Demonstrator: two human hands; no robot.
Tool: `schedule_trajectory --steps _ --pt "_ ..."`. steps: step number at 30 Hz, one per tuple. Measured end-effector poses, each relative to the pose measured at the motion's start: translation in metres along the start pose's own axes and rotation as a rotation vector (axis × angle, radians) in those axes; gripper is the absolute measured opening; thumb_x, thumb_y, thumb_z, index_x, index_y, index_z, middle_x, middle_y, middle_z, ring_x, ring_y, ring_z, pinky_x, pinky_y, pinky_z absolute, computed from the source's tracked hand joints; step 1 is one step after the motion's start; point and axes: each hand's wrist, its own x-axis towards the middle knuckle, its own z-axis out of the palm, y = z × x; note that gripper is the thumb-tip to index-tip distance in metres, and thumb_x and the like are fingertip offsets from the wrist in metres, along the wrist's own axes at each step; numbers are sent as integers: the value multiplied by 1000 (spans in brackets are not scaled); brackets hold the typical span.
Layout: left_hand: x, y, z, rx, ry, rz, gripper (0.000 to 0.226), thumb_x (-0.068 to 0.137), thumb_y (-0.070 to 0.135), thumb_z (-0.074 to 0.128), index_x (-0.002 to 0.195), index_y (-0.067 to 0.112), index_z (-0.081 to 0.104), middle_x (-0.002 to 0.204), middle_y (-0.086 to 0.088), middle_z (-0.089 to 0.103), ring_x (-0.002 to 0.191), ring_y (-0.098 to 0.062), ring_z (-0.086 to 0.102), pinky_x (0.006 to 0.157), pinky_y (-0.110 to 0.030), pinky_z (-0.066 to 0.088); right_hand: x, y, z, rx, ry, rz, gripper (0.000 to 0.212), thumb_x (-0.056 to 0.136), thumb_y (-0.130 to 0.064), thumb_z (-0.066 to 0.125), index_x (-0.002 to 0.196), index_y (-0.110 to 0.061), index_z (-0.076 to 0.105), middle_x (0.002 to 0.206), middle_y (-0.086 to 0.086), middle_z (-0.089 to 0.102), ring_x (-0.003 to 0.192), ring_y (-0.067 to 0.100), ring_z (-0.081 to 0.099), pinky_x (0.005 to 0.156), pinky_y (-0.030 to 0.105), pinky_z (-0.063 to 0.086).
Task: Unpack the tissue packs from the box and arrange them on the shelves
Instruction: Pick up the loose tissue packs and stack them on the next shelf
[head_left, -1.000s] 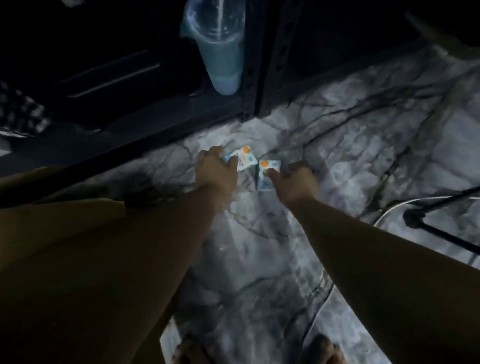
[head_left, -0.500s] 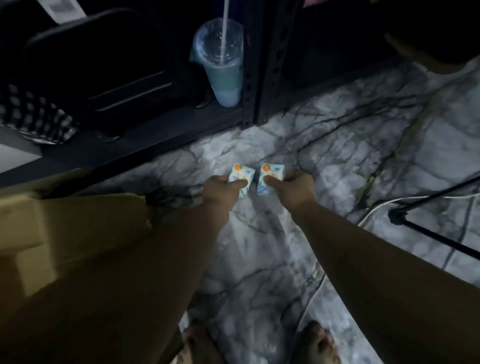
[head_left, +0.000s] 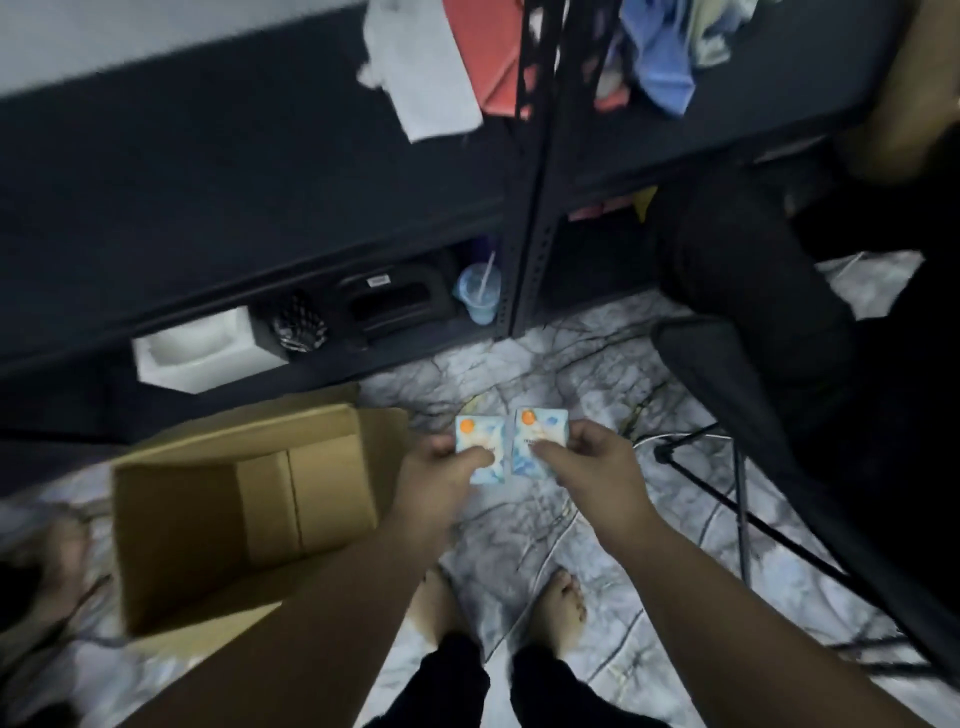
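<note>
The person stands over a marble-patterned floor (head_left: 582, 374), holding one tissue pack in each hand. The left hand (head_left: 441, 475) grips the left tissue pack (head_left: 479, 449), thumb across its face and fingers curled behind. The right hand (head_left: 587, 462) grips the right tissue pack (head_left: 537, 439) in the same manner. The two packs sit side by side, edges nearly touching, held in the air in front of the body and well clear of the dark shelving unit (head_left: 260, 171).

The cardboard box (head_left: 249, 509) lies open on the floor to the left; the part of its interior in view shows no packs, though the near corner is hidden by the left forearm.

Judgement: the step in hand is carrying both packs to a shelf. The broad dark shelf surface shows bare room. The lowest level already holds a plastic cup (head_left: 480, 293) with a straw, a black case (head_left: 400, 306) and a white foam tray (head_left: 202, 348). Recommended practice:
- Keep each grip firm but light, as soft packs deform.
- Set the packs down flat, one at a time, edges squared together.
- Avoid the cup, which would tip easily.
- Mind the cable and stand leg (head_left: 727, 499) beside the right foot.
</note>
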Motion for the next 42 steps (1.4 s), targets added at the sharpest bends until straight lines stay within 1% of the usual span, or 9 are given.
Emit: schedule_trajectory --steps 7,9,14,18,21,26,30,35,42 --pt "-139 77 -51 -62 -2 140 31 83 11 85 110 3 72 102 -14 79 88 -25 77 72 -32 60 -116 -110 -14 -103 -73 -194 11 86 -31 80 90 -26 71 93 13 75 89 34 73 79 52 59" --pt "-171 94 -64 -97 -17 182 34 84 10 84 114 2 69 103 -13 80 95 -26 78 78 -34 61 -140 -137 -16 -139 -118 -249 13 87 -35 79 89 -27 68 93 16 72 80 30 72 72 49 58" --pt "-238 126 -92 -220 -18 286 30 88 4 80 113 -1 66 97 -13 79 83 -20 78 62 -24 59 -184 -193 -8 -151 -211 -356 16 91 -28 78 94 -17 67 82 14 68 64 23 70 65 47 57" --pt "-276 143 -117 -294 -3 376 41 87 4 81 121 -7 62 110 -25 76 105 -42 74 94 -50 60 -211 -233 12 -128 -291 -414 10 91 -22 78 93 -18 69 83 16 70 65 25 67 54 28 52" --pt "-298 154 -144 -345 8 436 54 78 13 89 122 -5 63 111 -27 75 107 -47 72 99 -58 56 -233 -262 33 -125 -351 -451 13 93 -16 76 98 -7 67 91 27 68 65 21 65 47 17 45" --pt "-316 178 -204 -393 55 527 43 85 10 83 122 -1 64 110 -19 78 108 -42 73 99 -56 57 -266 -300 88 -139 -463 -497 17 94 -14 74 105 -5 67 95 14 76 62 6 68 47 15 45" --pt "-318 202 -264 -408 103 601 33 90 7 77 121 1 65 108 -14 79 103 -33 76 79 -35 63 -284 -327 150 -152 -499 -564 17 93 -15 74 108 -10 67 96 2 79 65 5 71 48 14 45" --pt "-316 237 -356 -386 117 648 34 90 10 78 121 5 65 110 -12 79 104 -32 76 99 -52 58 -304 -362 241 -113 -484 -634 15 93 -11 74 106 -13 67 94 0 79 65 6 70 49 15 46" --pt "-308 297 -482 -328 204 716 23 93 6 74 115 10 69 103 -7 80 97 -25 78 93 -48 62 -328 -409 357 -80 -464 -673 19 92 -4 71 105 -17 68 95 -3 78 67 4 69 53 17 48"
